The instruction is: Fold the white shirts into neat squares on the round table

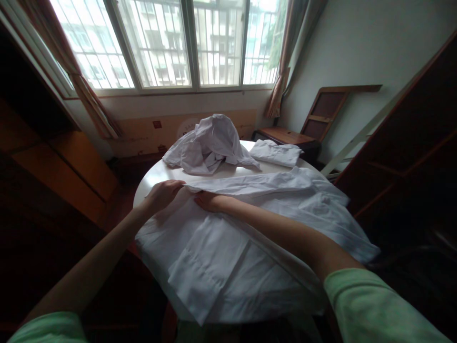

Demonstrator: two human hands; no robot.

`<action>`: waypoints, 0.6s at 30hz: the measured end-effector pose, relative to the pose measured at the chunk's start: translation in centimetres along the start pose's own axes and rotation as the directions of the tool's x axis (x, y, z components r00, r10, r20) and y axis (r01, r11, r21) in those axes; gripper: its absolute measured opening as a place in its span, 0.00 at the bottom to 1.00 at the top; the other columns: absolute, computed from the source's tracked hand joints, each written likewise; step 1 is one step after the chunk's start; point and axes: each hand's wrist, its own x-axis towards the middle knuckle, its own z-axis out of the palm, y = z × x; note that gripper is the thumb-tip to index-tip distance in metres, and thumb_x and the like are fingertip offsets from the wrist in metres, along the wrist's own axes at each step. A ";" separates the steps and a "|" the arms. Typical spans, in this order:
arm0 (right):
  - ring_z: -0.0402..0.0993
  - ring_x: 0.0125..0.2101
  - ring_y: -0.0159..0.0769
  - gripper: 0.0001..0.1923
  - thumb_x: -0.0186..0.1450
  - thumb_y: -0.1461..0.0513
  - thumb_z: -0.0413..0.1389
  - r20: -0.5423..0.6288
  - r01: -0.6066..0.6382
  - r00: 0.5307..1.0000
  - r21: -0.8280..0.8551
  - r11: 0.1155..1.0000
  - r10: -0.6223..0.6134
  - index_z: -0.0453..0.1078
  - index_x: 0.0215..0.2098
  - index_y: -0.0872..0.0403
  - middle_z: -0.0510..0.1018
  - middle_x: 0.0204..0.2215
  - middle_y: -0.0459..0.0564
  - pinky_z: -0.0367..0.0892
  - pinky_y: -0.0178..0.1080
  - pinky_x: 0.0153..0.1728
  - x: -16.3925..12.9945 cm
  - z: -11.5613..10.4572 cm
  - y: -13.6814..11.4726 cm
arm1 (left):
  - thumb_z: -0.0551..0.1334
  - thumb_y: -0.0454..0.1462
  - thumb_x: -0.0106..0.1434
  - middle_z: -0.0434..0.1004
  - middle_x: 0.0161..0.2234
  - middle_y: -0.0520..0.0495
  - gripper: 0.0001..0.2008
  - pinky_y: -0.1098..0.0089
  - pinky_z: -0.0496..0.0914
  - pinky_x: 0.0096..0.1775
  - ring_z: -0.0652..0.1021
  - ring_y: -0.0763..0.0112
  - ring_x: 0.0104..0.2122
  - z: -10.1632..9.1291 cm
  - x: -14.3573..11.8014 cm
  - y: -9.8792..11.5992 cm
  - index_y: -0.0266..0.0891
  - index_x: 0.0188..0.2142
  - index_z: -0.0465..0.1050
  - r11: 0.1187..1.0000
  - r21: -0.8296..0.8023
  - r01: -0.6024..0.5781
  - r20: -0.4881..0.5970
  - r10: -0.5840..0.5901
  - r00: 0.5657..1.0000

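1. Left hand [164,192] is laid flat and open on the far left part of the white garment [228,247], palm down, fingers pointing at the folded edge – pressing, not gripping anything.
2. Right hand [209,201] sits just beside it, also flat on the cloth, fingers stretched toward the left hand. Can't tell if any fabric is pinched under the fingertips, but it looks open to me.
3. The garment itself covers the near half of the round white bench [150,178] and hangs off the front edge. One long strip is already turned over along the far side, and a sleeve or panel lies folded across the front – so I'd say the folding is started but nowhere near done, since it's still wide and loose on the right.
4. Further back there's a crumpled heap of white clothes [210,143], untouched by the look of it, so more is left.
5. To the right of the heap sits one small folded white piece [275,153] – looks finished.
6. Behind it all, a barred window [171,43] and curtains.
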 end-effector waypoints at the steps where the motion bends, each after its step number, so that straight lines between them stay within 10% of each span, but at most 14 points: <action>1: 0.52 0.61 0.44 0.28 0.65 0.62 0.47 0.011 -0.016 1.000 0.027 1.000 0.016 0.53 0.61 0.66 0.57 0.60 0.64 0.52 0.47 0.59 -0.1 -0.1 0.1 | 0.49 0.39 0.66 0.79 0.41 0.39 0.17 0.65 0.71 0.41 0.79 0.61 0.39 0.1 0.0 -0.1 0.36 0.43 0.73 1.000 -0.007 0.004 0.002 -0.004 1.000; 12: 0.62 0.56 0.43 0.24 0.67 0.61 0.44 0.106 -0.061 0.992 -0.005 0.998 0.061 0.59 0.58 0.63 0.64 0.57 0.64 0.56 0.42 0.56 -0.5 -1.1 -0.6 | 0.51 0.39 0.64 0.78 0.36 0.44 0.11 0.69 0.69 0.35 0.78 0.65 0.34 0.0 0.3 0.2 0.39 0.39 0.70 0.998 0.027 0.059 -0.142 -0.055 0.988; 18: 0.69 0.49 0.36 0.25 0.65 0.68 0.43 -0.044 -0.033 0.998 0.036 0.999 0.035 0.55 0.61 0.55 0.69 0.54 0.55 0.65 0.38 0.48 -1.5 -2.4 -1.4 | 0.52 0.34 0.62 0.73 0.32 0.45 0.05 0.67 0.68 0.37 0.74 0.65 0.35 0.2 0.6 0.5 0.40 0.31 0.65 0.991 0.099 0.088 -0.299 -0.055 0.953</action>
